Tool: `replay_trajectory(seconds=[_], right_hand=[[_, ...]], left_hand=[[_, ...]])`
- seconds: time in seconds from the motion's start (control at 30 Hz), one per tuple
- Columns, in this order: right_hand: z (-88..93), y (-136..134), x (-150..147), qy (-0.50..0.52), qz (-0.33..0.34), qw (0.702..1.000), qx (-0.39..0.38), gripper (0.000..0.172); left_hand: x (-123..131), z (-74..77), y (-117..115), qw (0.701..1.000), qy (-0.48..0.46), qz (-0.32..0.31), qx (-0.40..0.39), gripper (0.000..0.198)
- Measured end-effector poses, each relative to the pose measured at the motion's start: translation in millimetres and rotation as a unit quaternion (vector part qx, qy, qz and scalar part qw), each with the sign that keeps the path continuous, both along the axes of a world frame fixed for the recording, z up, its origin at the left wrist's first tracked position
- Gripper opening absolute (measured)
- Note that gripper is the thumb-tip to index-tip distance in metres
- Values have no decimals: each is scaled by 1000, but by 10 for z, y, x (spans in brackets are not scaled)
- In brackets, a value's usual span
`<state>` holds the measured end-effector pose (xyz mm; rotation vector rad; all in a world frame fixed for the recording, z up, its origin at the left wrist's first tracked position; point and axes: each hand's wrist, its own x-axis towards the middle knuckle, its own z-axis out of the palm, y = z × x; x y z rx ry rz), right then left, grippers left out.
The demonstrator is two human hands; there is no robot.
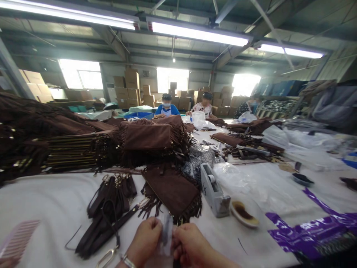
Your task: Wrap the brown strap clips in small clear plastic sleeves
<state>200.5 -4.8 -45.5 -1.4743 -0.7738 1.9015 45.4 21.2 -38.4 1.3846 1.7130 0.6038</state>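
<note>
At the front middle of the head view, my left hand (147, 235) and my right hand (188, 238) are side by side with fingers pinched. Between them they hold a small clear plastic piece (166, 232), blurred, gripped from both sides. Just beyond my hands lies a brown fringed pouch (174, 188) with a zipper edge. Left of my left hand is a bundle of dark brown straps (107, 208) with metal clasps. A grey tape dispenser (214, 193) stands to the right of the pouch.
Stacked brown fringed bags (146, 137) cover the back left. On the right are a dish of brown liquid (244, 214), purple packaging (312, 232) and plastic bags (304, 143). A pink comb (21, 238) is at front left. Several people sit across the table.
</note>
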Motion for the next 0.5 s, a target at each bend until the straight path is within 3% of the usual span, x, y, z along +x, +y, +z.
replay_trajectory(seconds=[0.13,0.3,0.4,0.5], right_hand=[[33,6,-76,27,19,999,-4,14],[-53,21,-88,2,29,999,28,33],[-144,41,38,-119,27,980,160,25],[-209,85,205,-232,12,914,332,11]], left_hand=[[-14,83,214,997,28,-42,54,20],[47,103,368,994,61,-65,68,19],[69,108,360,995,36,-50,72,20],[48,196,336,998,-52,-45,17,27]])
